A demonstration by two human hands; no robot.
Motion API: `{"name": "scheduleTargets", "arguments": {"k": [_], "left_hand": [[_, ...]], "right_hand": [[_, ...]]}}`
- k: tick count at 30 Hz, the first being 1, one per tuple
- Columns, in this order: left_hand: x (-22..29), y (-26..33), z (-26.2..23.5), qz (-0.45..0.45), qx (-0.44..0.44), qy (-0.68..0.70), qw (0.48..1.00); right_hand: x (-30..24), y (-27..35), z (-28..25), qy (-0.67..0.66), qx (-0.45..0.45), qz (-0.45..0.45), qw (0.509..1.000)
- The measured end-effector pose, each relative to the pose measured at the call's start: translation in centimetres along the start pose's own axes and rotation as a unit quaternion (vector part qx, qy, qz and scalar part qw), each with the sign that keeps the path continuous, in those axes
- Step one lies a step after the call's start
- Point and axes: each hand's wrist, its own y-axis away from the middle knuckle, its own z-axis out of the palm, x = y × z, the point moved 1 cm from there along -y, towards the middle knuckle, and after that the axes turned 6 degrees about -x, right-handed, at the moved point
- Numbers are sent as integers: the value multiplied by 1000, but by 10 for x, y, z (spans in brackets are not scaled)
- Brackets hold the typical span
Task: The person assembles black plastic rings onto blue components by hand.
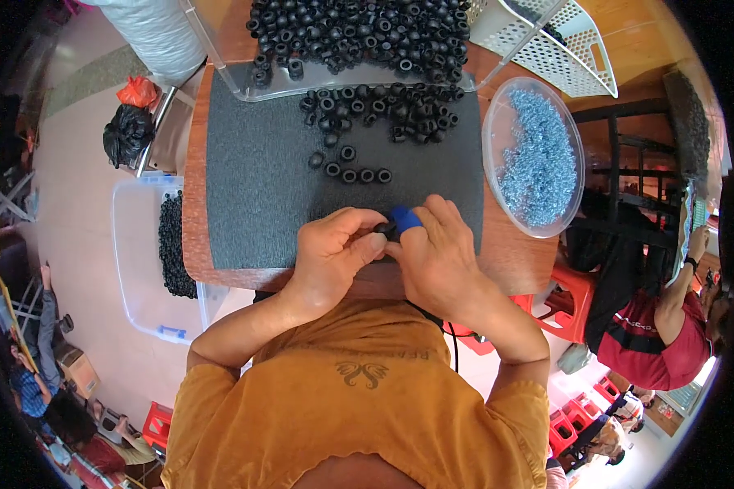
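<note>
Left hand [334, 248]: your fingers are pinched shut on a small black rubber ring [381, 231], steadying it at the bench's near edge.
Right hand [436, 248]: closed around a blue-tipped tool [405, 218], its tip meeting the ring.
Dark mat [253, 187]: probably there to stop parts rolling.
Loose rings [351, 173]: a short row mid-mat, near your reach.
Clear bowl [497, 122]: bluish metal bits, at the right edge.
Clear tray [245, 85]: heaped rings, far edge.

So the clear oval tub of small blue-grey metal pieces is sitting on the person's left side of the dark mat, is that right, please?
Not quite: the clear oval tub of small blue-grey metal pieces sits on the person's right side of the dark mat, as the head view shows. The rest holds.
</note>
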Motion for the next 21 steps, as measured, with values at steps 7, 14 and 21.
{"name": "scheduleTargets", "arguments": {"k": [7,14,21], "left_hand": [[12,1,2,139,-9,-198,970],[10,1,5,244,37,-269,931],[12,1,5,243,34,-243,939]], "right_hand": [[4,1,-9,-58,-23,-6,998],[3,1,-11,-127,33,66,989],[-1,4,-12,-247,91,147,953]]}}
